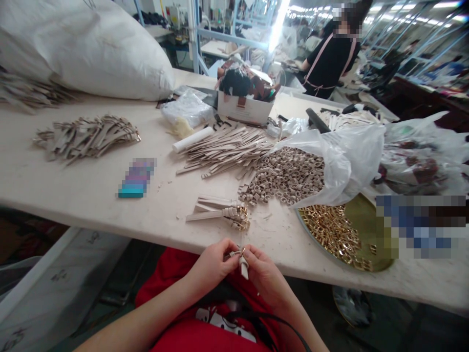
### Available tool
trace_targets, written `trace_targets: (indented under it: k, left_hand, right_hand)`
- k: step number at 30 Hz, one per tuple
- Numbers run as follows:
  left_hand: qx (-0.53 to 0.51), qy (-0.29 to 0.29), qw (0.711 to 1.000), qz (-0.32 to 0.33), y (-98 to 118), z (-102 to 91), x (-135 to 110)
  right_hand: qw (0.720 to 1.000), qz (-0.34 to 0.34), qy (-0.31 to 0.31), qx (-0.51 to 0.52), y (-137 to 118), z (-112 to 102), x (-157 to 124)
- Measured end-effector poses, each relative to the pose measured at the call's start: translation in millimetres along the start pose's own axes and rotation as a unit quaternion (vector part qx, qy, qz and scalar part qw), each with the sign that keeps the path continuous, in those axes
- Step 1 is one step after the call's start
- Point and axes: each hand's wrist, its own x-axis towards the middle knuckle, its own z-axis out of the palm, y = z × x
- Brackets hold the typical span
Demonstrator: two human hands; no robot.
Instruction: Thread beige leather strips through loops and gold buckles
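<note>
Just in front of the table edge, my left hand and my right hand meet with fingers pinched on a beige strap. A bit of gold metal shows between the fingertips, mostly covered by them. Beyond my hands lies a small bunch of beige straps with gold buckles. A heap of small beige loops spills from a clear plastic bag. To the right, a round tray holds many loose gold buckles.
Loose beige strips lie mid-table by a white roll. At left is a pile of buckled straps, with a large white sack behind. A filled box stands at the back. A person is beyond the table.
</note>
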Motion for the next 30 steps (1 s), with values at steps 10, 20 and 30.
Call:
trace_targets:
  k: [10,20,30]
  left_hand:
    - [-0.035,-0.039,0.998,0.019,9,-4.0,-11]
    - [0.012,-0.071,0.997,0.029,8,-5.6,-8]
    - [0.061,-0.071,0.995,0.021,5,-8.4,-5]
  right_hand:
    - [0.931,-0.205,0.134,-0.269,-6,1,-4]
    - [0.978,-0.124,0.097,-0.137,3,-9,1]
    - [0.975,-0.084,0.021,-0.207,-11,-7,-4]
